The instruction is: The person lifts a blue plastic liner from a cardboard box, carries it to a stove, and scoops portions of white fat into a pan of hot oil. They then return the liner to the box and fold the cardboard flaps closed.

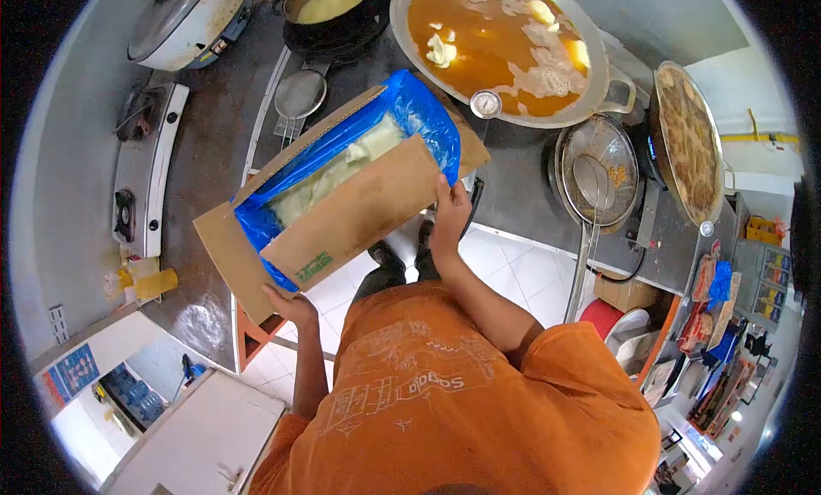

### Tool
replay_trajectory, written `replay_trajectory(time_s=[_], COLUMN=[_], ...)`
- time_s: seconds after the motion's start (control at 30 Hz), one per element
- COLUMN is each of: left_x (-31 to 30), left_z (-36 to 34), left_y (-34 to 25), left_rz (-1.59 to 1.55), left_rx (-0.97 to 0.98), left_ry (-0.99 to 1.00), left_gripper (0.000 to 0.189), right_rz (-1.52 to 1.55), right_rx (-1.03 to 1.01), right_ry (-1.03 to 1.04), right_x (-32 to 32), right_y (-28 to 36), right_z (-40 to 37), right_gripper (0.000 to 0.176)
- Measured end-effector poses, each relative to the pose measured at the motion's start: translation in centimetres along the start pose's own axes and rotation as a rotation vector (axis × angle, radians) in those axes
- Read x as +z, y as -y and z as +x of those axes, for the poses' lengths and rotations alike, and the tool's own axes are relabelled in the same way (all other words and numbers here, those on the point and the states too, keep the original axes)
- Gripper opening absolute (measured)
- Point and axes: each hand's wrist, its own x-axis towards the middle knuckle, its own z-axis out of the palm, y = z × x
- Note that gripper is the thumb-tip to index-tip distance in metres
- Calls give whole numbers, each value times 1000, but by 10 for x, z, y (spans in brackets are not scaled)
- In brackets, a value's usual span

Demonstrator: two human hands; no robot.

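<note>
Between my hands is a cardboard box (363,206) lined with a blue plastic bag (428,118). A pale, creamy solid block (342,170) lies inside it, its surface uneven. My left hand (293,308) grips the box's near left corner by the flap. My right hand (451,213) is closed on the near right edge. Beyond the box stands a large metal pan (599,93) of orange-brown liquid (479,50), with pale chunks (440,52) and foam in it. A round dial thermometer (486,104) sits at the pan's near rim.
At right are a wire strainer (603,170) on a pan and another wide pan (688,144) of brown frying contents. A small sieve (300,94), a dark pot (333,5) and a white cooker (188,20) stand at back left. A gas stove (158,170) lines the left wall.
</note>
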Motion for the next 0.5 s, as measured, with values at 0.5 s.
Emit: replay_trajectory(time_s=[0.5], left_x=[30], left_z=[-17], left_y=[-10], left_rz=[212], left_rx=[117], left_ry=[-30], left_gripper=[56], right_rz=[272], right_rx=[237], right_ry=[90], right_x=[-9], right_y=[-7], right_z=[32], right_gripper=[26])
